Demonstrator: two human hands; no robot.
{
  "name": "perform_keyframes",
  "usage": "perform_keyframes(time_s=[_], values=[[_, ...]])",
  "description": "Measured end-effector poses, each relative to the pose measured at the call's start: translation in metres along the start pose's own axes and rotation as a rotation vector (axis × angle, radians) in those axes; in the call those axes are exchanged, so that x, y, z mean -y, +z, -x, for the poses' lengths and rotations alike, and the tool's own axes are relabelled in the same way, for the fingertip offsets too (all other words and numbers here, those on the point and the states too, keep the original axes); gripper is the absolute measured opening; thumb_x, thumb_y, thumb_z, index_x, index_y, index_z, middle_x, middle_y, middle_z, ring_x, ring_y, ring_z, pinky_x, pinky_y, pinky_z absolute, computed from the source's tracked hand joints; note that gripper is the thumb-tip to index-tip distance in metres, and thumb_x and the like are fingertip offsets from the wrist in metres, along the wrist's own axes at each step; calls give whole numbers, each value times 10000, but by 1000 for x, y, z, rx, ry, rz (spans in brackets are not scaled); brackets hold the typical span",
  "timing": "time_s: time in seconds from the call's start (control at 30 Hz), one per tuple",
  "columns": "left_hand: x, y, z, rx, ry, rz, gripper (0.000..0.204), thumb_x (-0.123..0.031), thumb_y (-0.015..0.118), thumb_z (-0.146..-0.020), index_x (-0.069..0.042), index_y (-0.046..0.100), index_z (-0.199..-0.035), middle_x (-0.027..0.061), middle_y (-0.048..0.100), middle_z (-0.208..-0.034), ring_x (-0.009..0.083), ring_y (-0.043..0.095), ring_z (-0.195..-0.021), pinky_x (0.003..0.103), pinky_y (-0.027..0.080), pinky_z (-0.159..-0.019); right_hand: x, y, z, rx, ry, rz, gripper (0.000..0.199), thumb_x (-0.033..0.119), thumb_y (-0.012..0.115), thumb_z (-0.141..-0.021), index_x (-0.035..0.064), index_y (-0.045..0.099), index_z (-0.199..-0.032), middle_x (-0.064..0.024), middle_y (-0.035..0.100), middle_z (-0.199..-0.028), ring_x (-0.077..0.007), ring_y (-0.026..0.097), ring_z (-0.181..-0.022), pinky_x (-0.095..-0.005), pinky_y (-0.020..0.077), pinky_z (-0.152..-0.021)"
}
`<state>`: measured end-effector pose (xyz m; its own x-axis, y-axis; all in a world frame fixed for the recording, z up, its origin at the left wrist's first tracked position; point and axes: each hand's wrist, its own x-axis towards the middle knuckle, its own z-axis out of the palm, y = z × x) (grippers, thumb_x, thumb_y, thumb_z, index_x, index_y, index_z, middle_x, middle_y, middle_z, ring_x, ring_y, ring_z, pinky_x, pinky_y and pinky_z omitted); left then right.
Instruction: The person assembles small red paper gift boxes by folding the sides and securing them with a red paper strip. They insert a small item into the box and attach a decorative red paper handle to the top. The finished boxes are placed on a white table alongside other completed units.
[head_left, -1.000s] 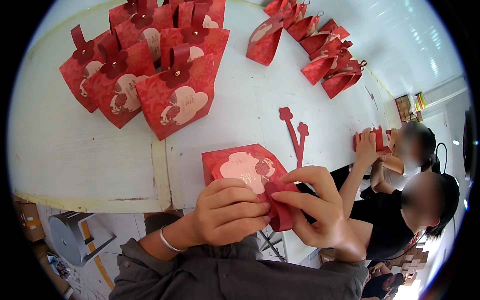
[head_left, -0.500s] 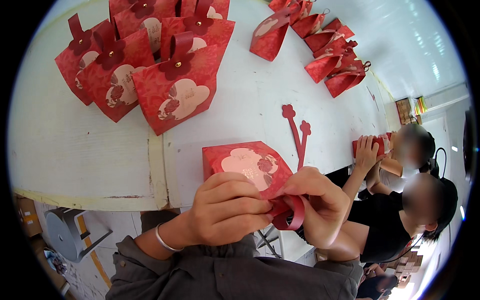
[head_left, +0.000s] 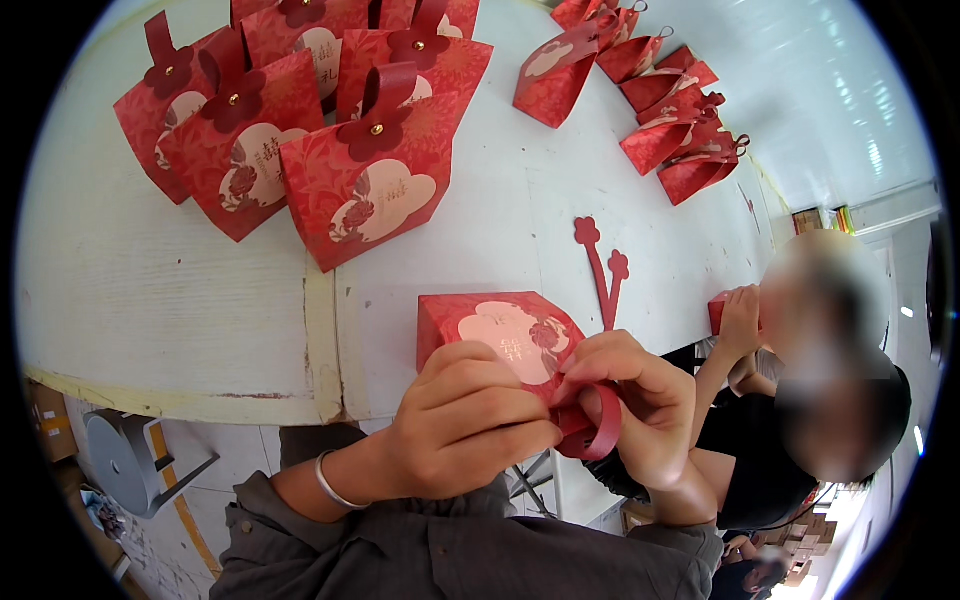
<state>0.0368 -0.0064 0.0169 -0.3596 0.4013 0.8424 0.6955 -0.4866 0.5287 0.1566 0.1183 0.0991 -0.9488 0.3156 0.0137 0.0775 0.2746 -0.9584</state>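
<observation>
A red floral gift box (head_left: 460,312) with a pale printed label lies on its side at the table's near edge, its top end toward me. My left hand (head_left: 465,425), a bangle on its wrist, is closed at that end, the fingertips hiding what they press on. With my right hand (head_left: 645,400) I pinch a dark red strap (head_left: 606,425), bent into a loop below the box top, thumb and fingers close to the left fingertips. Just beyond the right hand lie flower-ended straps (head_left: 597,265), flat on the table.
Several finished red gift boxes (head_left: 375,200) with flower straps and gold studs stand at the far left. More red boxes (head_left: 665,125) line the far right of the white table (head_left: 180,330). Co-workers sit at the right, one person's hand (head_left: 740,320) holding a red box. A grey stool (head_left: 125,465) stands lower left.
The view has shifted slightly, so the table things appear a little to the right. Both hands stay at the box top; the strap loop has turned and shows wider around my right fingers.
</observation>
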Motion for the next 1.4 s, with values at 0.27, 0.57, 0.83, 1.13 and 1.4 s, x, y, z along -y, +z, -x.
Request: perform_keyframes(time_s=[0.27, 0.57, 0.83, 1.13, 1.4], values=[[2, 1, 3, -49, 16, 26, 252, -65, 699, -534, -79, 665, -782, 13, 499, -817, 180, 472, -736, 290, 411, -594, 7, 7, -3, -107, 76, -72, 124, -76, 535, -784, -33, 610, -874, -112, 632, -812, -217, 516, -909, -327, 417, -827], [3, 3, 6, -66, 37, 18, 236, -75, 704, -536, -100, 668, -769, -2, 502, -812, 170, 472, -740, 281, 409, -606, 9, -5, -5, 103, 49, 133, 259, -134, 552, -735, 11, 598, -944, -72, 567, -976, -212, 505, -951, -297, 427, -783], [1, -2, 0, 5, -42, -24, 285, -68, 798, -548, -169, 654, -771, -34, 526, -883, 156, 471, -777, 286, 412, -638, 13, -4, -4, 96, -83, 305, 258, -90, 601, -680, 34, 613, -905, -80, 567, -935, -266, 499, -915, -349, 392, -809], [4, -2, -3, -4, 22, 11, 165, -103, 653, -606, -99, 649, -771, -6, 625, -809, 151, 547, -730, 286, 417, -645, 1, 3, 4, -20, -539, 634, 219, -5, 618, -633, 16, 667, -846, -108, 605, -888, -266, 585, -837, -397, 472, -790], [3, 0, -8, 13, -74, 13, 223, -8, 727, -583, -83, 644, -776, 9, 634, -808, 175, 540, -709, 283, 425, -618, -14, -7, -8, 13, -629, 550, 322, -26, 637, -558, -3, 636, -879, -124, 594, -909, -294, 579, -864, -419, 461, -823]])
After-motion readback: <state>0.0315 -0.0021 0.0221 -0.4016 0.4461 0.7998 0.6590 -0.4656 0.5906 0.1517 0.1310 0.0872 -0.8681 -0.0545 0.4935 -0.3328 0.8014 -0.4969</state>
